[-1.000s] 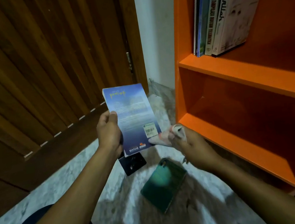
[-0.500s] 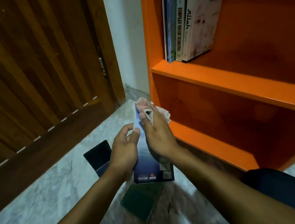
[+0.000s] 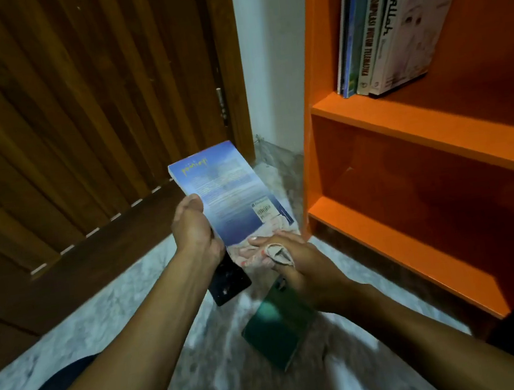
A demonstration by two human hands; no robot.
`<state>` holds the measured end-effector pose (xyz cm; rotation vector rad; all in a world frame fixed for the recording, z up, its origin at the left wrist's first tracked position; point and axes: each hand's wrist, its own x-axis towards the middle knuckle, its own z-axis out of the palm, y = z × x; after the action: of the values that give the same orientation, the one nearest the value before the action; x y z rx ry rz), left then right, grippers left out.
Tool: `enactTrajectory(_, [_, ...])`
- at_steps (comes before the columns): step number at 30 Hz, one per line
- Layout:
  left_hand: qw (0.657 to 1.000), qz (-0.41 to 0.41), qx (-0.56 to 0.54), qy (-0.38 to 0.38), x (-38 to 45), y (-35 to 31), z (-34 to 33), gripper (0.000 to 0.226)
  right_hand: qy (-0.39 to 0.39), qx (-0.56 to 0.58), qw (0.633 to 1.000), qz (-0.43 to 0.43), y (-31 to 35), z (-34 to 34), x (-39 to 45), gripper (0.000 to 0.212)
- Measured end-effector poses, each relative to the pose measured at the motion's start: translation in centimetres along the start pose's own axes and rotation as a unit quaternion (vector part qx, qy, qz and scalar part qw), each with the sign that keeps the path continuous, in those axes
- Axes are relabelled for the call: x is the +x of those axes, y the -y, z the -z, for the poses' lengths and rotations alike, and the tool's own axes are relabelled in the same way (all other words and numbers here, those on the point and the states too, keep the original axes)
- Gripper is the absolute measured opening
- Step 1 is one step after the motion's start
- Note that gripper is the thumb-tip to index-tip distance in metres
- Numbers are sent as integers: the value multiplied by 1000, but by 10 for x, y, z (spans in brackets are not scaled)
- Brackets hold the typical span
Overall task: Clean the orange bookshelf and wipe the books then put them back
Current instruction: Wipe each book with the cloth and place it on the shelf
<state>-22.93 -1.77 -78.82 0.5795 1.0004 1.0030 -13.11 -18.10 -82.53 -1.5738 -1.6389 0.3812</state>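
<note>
My left hand point(image 3: 193, 228) grips a blue paperback point(image 3: 222, 189) by its left edge, back cover up, above the floor. My right hand point(image 3: 299, 264) presses a pale cloth point(image 3: 269, 251) against the book's lower end. The orange bookshelf point(image 3: 401, 118) stands at the right; its lower compartment holds nothing, and the shelf above carries several upright books point(image 3: 390, 26) leaning left. On the floor below my hands lie a black book point(image 3: 230, 282) and a green book point(image 3: 275, 332), both partly hidden by my arms.
A dark slatted wooden door point(image 3: 78, 119) fills the left side, with a white wall strip point(image 3: 271, 57) between it and the shelf. The floor point(image 3: 81, 330) is pale marble. My knees show at the bottom corners.
Half a second ago my right hand and cloth were at the book's far end; now they are at its near end, uncovering the cover. The book is tilted up again.
</note>
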Motion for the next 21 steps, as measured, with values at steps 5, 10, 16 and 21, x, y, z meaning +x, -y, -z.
enactTrajectory(5, [999,-20,-31,14,9,-25,11,30,-26,99,980,-173,-4,19,-1,29])
enactTrajectory(10, [997,18,28,75,-13,-24,7,22,-181,426,806,-369,-1,34,5,45])
enactTrajectory(16, [982,-28,162,89,-37,-1,-2,19,-104,596,708,-364,6,34,10,39])
enactTrajectory(21, [899,-173,393,89,-28,10,1,44,-147,549,753,-331,4,29,10,30])
